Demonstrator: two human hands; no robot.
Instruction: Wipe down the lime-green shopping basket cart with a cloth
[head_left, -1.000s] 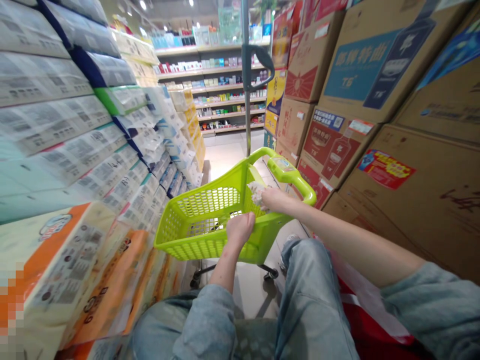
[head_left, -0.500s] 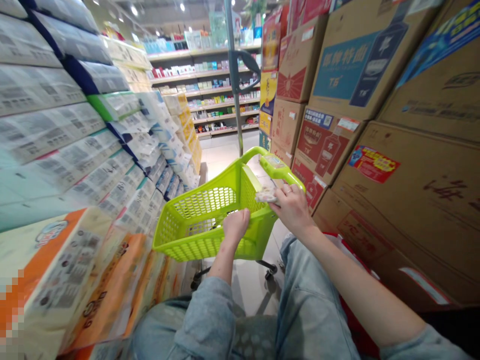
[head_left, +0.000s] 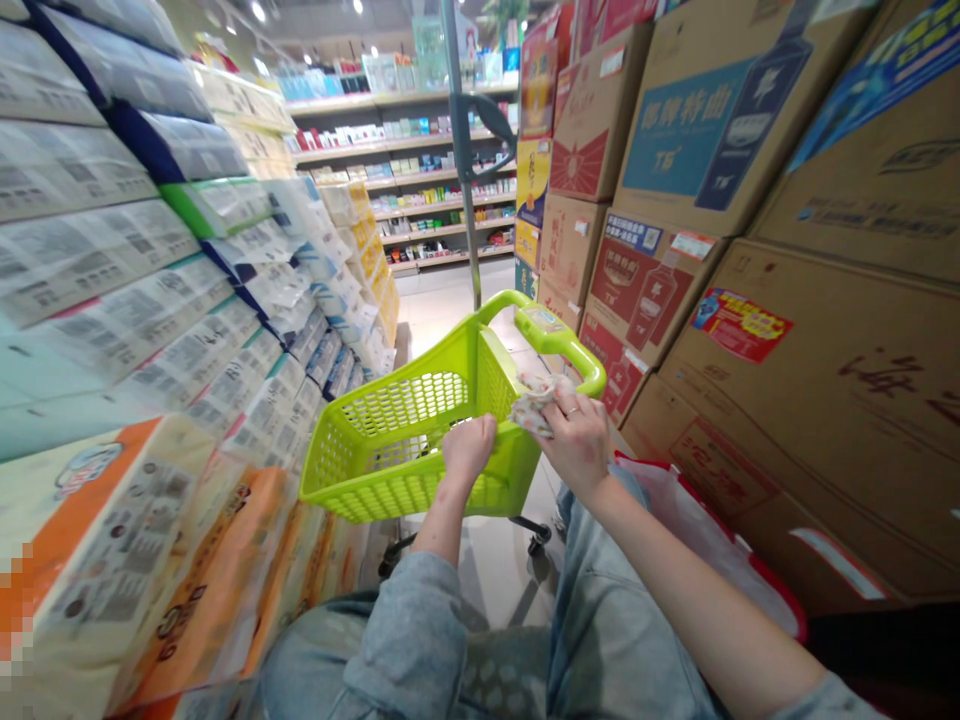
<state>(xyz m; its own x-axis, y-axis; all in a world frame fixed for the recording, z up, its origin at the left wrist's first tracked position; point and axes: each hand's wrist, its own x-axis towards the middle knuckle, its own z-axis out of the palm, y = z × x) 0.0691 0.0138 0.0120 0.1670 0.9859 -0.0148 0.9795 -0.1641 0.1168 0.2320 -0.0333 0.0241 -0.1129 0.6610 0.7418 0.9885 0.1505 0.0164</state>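
A lime-green plastic shopping cart point(head_left: 420, 480) with perforated basket walls stands in front of my knees. My left hand point(head_left: 469, 447) is closed over the cart's near rim. In my right hand point(head_left: 577, 432) is a crumpled pale cloth point(head_left: 534, 402) with small coloured spots, bunched at the fingers. The cloth lies against the cart's rear corner, just below the green handle point(head_left: 596, 372). A ring shows on one right-hand finger. The fingertips of my left hand are hidden behind the rim.
Cardboard cartons point(head_left: 675, 130) are stacked high on the right, close to my arm. Wrapped tissue packs point(head_left: 225, 380) form piles on the left. A grey pole point(head_left: 472, 240) rises behind the cart. Stocked shelves point(head_left: 409, 160) stand at the back. A red-rimmed bag point(head_left: 697, 520) lies by my right leg.
My right hand has moved slightly down and back from the handle to the cart's corner with the cloth, and more of the cloth shows. My left hand stays on the rim.
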